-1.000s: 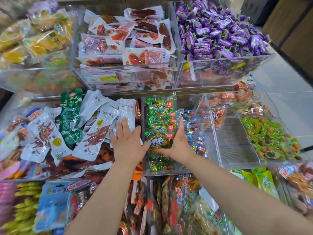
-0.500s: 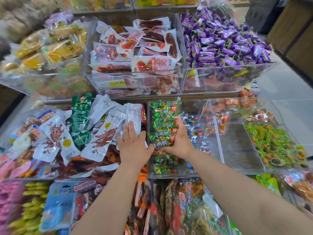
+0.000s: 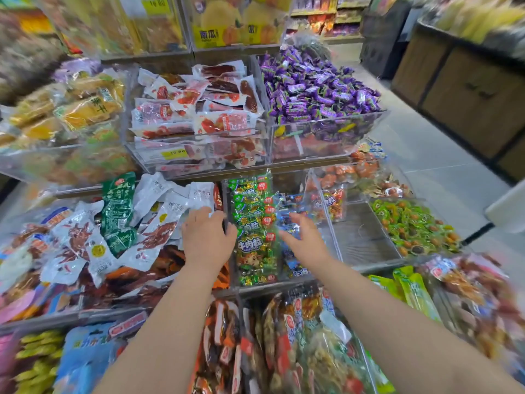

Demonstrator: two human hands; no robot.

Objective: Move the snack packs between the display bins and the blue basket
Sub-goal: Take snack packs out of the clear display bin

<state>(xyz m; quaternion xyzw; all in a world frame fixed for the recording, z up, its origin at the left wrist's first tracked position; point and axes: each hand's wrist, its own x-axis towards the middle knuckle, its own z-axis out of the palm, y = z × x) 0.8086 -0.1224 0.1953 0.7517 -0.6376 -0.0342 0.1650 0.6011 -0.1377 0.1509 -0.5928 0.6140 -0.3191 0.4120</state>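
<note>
Clear display bins (image 3: 366, 237) stand in tiers on a shop shelf, with pale floor tiles (image 3: 443, 155) to the right. The left hand (image 3: 208, 237) lies flat with straight fingers on white packs (image 3: 159, 211). Just to its right, green snack packs (image 3: 252, 223) stand stacked in the middle bin. The right hand (image 3: 305, 237) pressed against them half a second ago. Now it hovers beside them, its grip spread wide and holding nothing.

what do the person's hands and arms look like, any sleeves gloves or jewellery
The left hand and right hand are bare, with no gloves and no ring, watch or bracelet that shows. The left forearm and right forearm are bare too, with no sleeve in view down to the picture's edge. Slight blur could hide small marks.
</note>
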